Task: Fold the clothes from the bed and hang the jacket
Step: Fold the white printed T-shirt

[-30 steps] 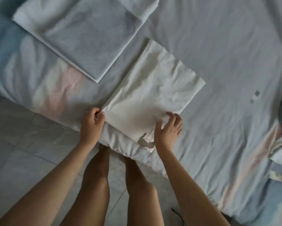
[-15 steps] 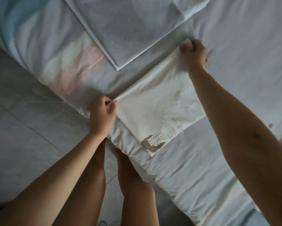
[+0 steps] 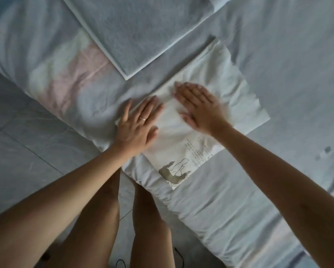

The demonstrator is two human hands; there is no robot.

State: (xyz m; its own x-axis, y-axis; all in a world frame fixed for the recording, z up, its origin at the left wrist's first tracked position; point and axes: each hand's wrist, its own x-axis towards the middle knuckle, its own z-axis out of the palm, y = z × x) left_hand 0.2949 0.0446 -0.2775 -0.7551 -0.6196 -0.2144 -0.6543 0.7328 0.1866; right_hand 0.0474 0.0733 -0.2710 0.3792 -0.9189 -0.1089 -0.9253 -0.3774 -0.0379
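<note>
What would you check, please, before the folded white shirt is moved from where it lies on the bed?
1. Both hands flat on the white shirt: ok; the left hand and right hand press it with straight fingers.
2. Shirt folded to a rectangle: ok.
3. Surface smooth: not ok; creases show beyond the right hand.
4. Shirt fully supported by the bed: cannot tell; its printed corner reaches the mattress edge.
5. Apart from the folded grey garment: ok; a strip of sheet shows between them.

Both hands (image 3: 137, 126) press flat on folded shirt (image 3: 216, 74)
</note>
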